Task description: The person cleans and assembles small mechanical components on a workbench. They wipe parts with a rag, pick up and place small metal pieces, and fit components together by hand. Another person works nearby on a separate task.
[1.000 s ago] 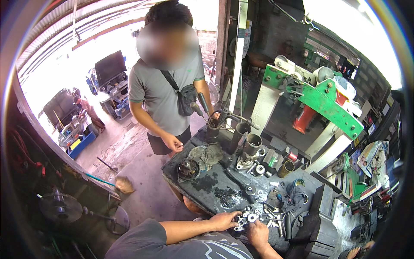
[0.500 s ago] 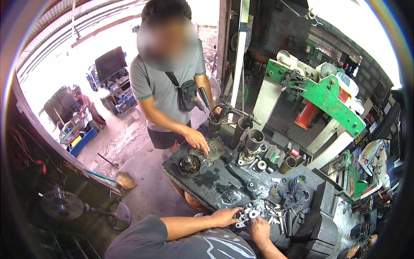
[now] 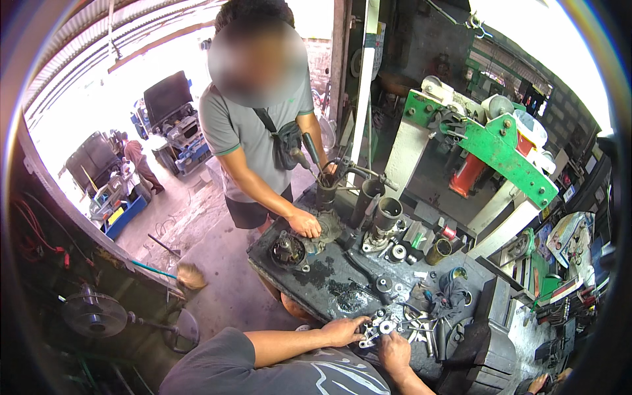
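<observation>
A silvery cast-metal part [image 3: 378, 325] with a round bored boss lies at the near edge of the dark workbench. My left hand [image 3: 345, 331] grips its left side, with thumb and fingers bent round the edge. My right hand [image 3: 395, 355] is closed against the near right side of the same part. Its fingertips are partly hidden, and no separate tool shows in it. Several wrenches and small metal pieces [image 3: 428, 332] lie just right of the part. Beyond it stands a dark round fitting [image 3: 384, 284].
Across the workbench [image 3: 309, 276] a person in a grey shirt reaches a hand [image 3: 305, 224] to greasy parts. Metal cylinders [image 3: 388, 214] stand at the back. A vise [image 3: 490, 342] is to my right, a green and white press frame [image 3: 487, 148] behind. A dark rag [image 3: 451, 297] lies on the right.
The co-worker's hand has lowered slightly onto the greasy parts. The distant person by the open-hooded vehicle has shifted right and straightened. My hands and the metal part have barely moved.
</observation>
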Available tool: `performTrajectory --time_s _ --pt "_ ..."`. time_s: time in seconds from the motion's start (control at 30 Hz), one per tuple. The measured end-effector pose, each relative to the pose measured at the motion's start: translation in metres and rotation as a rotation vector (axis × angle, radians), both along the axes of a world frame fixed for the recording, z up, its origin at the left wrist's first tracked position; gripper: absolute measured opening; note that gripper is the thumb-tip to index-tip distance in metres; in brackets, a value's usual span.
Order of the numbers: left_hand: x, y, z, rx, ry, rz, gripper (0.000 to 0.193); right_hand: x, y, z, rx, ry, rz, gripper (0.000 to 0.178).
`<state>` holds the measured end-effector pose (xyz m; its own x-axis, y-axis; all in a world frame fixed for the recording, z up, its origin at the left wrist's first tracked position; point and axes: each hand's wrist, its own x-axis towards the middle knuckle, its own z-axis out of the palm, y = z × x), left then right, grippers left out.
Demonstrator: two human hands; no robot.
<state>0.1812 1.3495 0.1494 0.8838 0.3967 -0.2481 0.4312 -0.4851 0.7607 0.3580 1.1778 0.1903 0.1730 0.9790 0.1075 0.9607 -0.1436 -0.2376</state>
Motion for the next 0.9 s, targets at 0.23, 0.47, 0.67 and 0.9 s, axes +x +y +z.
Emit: performTrajectory --time_s 0.23,0.47,0.67,0.9 --pt "-0.002 -0.001 0.002 -0.044 -0.016 0.016 0.070 0.002 0.002 0.001 -0.005 -0.014 0.028 0.014" --pt "-0.002 -0.001 0.005 -0.070 0.027 0.015 0.072 0.000 0.000 -0.001 0.034 -0.050 0.036 0.009" --pt "-0.001 -0.001 0.014 -0.034 0.017 0.047 0.065 0.003 -0.002 0.002 0.010 -0.042 0.045 0.007" --pt "0.001 -0.001 0.014 -0.030 -0.023 0.052 0.068 0.001 -0.007 -0.005 0.022 0.003 0.009 0.007"
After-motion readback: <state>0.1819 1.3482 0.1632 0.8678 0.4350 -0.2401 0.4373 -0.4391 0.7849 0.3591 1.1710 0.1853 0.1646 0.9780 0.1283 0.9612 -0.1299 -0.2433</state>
